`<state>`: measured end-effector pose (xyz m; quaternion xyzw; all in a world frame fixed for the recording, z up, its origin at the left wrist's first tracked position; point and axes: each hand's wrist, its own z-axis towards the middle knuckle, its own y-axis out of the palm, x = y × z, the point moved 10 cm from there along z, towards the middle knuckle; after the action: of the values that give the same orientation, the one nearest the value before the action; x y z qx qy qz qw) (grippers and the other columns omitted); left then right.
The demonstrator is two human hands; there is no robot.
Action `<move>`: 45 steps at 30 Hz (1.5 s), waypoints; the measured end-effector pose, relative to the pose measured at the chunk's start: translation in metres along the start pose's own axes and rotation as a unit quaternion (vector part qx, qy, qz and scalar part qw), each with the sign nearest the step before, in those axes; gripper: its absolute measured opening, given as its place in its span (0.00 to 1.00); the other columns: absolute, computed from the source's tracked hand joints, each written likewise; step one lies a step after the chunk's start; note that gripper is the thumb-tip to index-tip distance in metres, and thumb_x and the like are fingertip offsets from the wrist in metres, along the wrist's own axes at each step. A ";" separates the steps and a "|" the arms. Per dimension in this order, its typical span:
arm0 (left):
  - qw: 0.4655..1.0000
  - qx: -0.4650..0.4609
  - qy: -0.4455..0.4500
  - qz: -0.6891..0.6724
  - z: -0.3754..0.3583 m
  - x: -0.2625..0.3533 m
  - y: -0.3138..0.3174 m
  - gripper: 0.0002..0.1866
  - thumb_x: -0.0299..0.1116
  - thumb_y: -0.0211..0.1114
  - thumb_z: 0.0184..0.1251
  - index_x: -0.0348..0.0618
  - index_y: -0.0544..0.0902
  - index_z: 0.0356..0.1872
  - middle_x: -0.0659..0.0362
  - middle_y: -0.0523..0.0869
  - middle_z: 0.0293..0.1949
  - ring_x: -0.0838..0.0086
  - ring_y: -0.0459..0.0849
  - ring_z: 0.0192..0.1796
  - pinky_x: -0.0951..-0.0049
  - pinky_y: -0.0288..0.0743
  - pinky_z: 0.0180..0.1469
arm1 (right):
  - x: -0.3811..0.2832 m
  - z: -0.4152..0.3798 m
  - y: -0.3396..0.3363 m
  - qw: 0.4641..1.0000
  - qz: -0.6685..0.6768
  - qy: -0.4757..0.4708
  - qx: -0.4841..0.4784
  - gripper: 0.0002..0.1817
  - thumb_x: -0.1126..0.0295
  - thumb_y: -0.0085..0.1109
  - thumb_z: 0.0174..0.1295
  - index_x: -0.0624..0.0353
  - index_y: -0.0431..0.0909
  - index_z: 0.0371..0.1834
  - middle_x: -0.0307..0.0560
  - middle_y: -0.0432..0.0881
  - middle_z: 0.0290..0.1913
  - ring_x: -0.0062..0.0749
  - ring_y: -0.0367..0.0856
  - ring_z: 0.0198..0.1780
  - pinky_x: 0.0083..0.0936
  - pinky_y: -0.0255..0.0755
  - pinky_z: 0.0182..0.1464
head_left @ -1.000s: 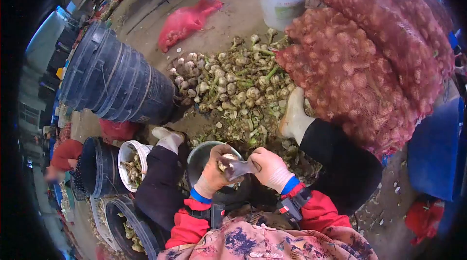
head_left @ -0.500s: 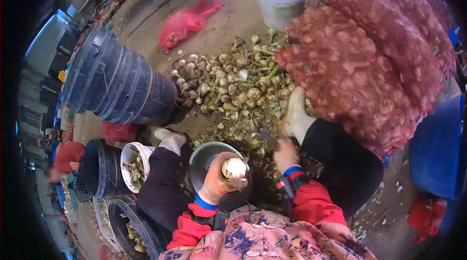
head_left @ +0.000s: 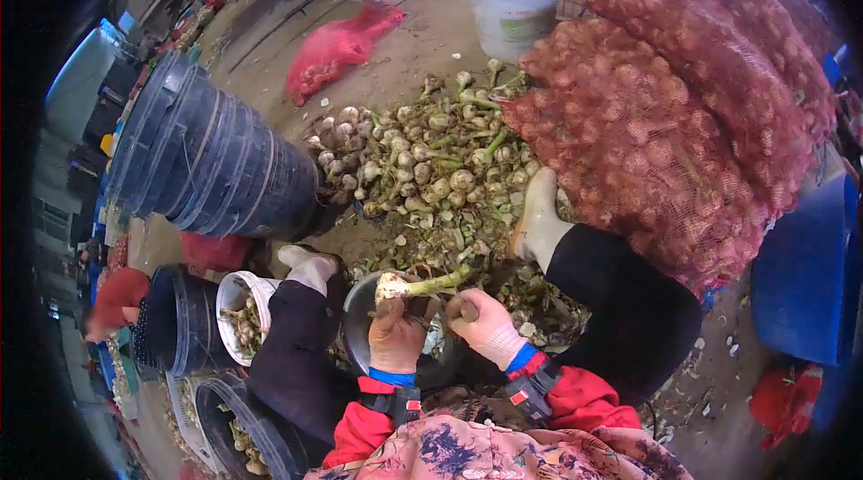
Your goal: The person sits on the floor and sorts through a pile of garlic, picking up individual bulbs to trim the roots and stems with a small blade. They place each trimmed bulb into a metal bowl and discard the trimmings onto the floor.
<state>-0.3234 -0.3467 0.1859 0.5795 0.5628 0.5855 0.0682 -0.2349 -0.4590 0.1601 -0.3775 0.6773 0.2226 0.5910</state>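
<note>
My left hand (head_left: 396, 342), in a work glove, is closed around a garlic bulb (head_left: 390, 288). The bulb's thick green stem (head_left: 442, 282) points right, across the front of my right hand. My gloved right hand (head_left: 488, 329) is closed just beside it, below the stem. A brownish rounded end shows at its fingers, but I cannot make out what it holds. Beneath both hands sits a grey basin (head_left: 357, 316), partly hidden, with something whitish inside. Ahead lies a heap of garlic bulbs (head_left: 418, 161), with trimmed scraps (head_left: 431, 242) on its near side.
Large red mesh sacks of garlic (head_left: 647, 138) rise at the right. Stacked dark buckets (head_left: 216, 152) lean at the left. A white bucket (head_left: 244, 318) with garlic stands by my left leg. Farther off are a white pail (head_left: 511, 13), a pink mesh bag (head_left: 342, 48) and another person (head_left: 121, 296).
My left hand has turned the garlic, so its stem now points right instead of the pale bulb end facing up. My right hand has come in from the scraps to beside my left.
</note>
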 end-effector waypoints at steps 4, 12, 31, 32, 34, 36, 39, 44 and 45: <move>0.999 -0.021 0.024 -0.034 0.012 0.000 0.009 0.22 0.41 0.65 0.66 0.47 0.74 0.59 0.54 0.83 0.51 0.60 0.82 0.54 0.56 0.77 0.58 | 0.039 0.008 0.003 0.993 0.013 0.111 -0.024 0.16 0.74 0.64 0.48 0.61 0.79 0.43 0.47 0.83 0.39 0.39 0.81 0.43 0.30 0.74 0.49; 0.857 0.084 -0.098 0.499 0.019 -0.014 -0.152 0.32 0.38 0.71 0.56 0.43 0.72 0.62 0.51 0.84 0.49 0.56 0.83 0.55 0.60 0.76 0.58 | 0.130 0.019 -0.024 0.951 0.203 0.187 0.140 0.11 0.79 0.65 0.50 0.57 0.83 0.38 0.38 0.84 0.36 0.27 0.81 0.40 0.26 0.74 0.48; 0.179 -0.227 0.057 0.956 0.327 -0.144 0.004 0.24 0.36 0.68 0.54 0.53 0.80 0.56 0.54 0.82 0.52 0.58 0.83 0.51 0.61 0.77 0.48 | 0.089 0.040 -0.035 0.912 0.288 0.201 0.209 0.14 0.77 0.66 0.56 0.62 0.80 0.47 0.35 0.79 0.34 0.18 0.75 0.34 0.19 0.69 0.35; 0.179 -0.226 0.057 0.956 0.315 -0.137 0.014 0.24 0.36 0.68 0.54 0.53 0.80 0.56 0.54 0.82 0.52 0.58 0.83 0.51 0.61 0.77 0.48 | 0.093 0.039 -0.034 0.916 0.272 0.213 0.204 0.15 0.78 0.65 0.56 0.62 0.80 0.48 0.35 0.79 0.34 0.17 0.75 0.34 0.19 0.69 0.34; 0.236 -0.240 0.001 0.941 0.275 -0.121 0.022 0.21 0.40 0.69 0.54 0.50 0.82 0.51 0.53 0.85 0.44 0.56 0.85 0.47 0.60 0.78 0.48 | 0.097 0.043 -0.032 0.920 0.262 0.215 0.196 0.15 0.78 0.64 0.57 0.62 0.80 0.48 0.35 0.79 0.34 0.17 0.74 0.34 0.20 0.69 0.33; 0.475 -0.117 0.046 0.871 0.242 -0.103 -0.013 0.29 0.44 0.77 0.43 0.50 0.82 0.51 0.47 0.84 0.38 0.56 0.85 0.44 0.60 0.78 0.46 | 0.101 0.039 -0.035 0.904 0.307 0.194 0.224 0.15 0.76 0.64 0.59 0.62 0.79 0.51 0.36 0.79 0.36 0.18 0.74 0.34 0.20 0.70 0.33; 0.761 -0.031 -0.049 0.646 0.173 -0.078 -0.024 0.29 0.37 0.75 0.51 0.42 0.79 0.57 0.50 0.85 0.47 0.65 0.84 0.50 0.66 0.76 0.53 | 0.054 0.033 -0.054 0.904 0.319 0.147 0.243 0.17 0.74 0.64 0.61 0.63 0.78 0.54 0.38 0.80 0.39 0.18 0.75 0.35 0.19 0.72 0.34; 0.951 -0.084 -0.137 0.265 0.064 -0.061 0.034 0.46 0.28 0.82 0.43 0.36 0.67 0.67 0.57 0.79 0.57 0.71 0.79 0.58 0.70 0.74 0.61 | 0.038 0.026 -0.050 0.925 0.332 0.093 0.159 0.22 0.73 0.61 0.63 0.65 0.73 0.61 0.44 0.81 0.46 0.23 0.79 0.41 0.23 0.77 0.40; 0.950 -0.083 -0.134 0.269 0.058 -0.055 0.031 0.46 0.28 0.82 0.43 0.36 0.67 0.67 0.57 0.79 0.57 0.71 0.79 0.58 0.70 0.74 0.61 | 0.023 0.025 -0.045 0.904 0.404 0.103 0.096 0.22 0.73 0.60 0.64 0.66 0.73 0.62 0.45 0.81 0.47 0.26 0.80 0.42 0.25 0.77 0.40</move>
<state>-0.2444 -0.3645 0.1577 0.7747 0.3214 0.5436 0.0307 -0.1846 -0.4738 0.1389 -0.0337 0.8471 0.3358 0.4105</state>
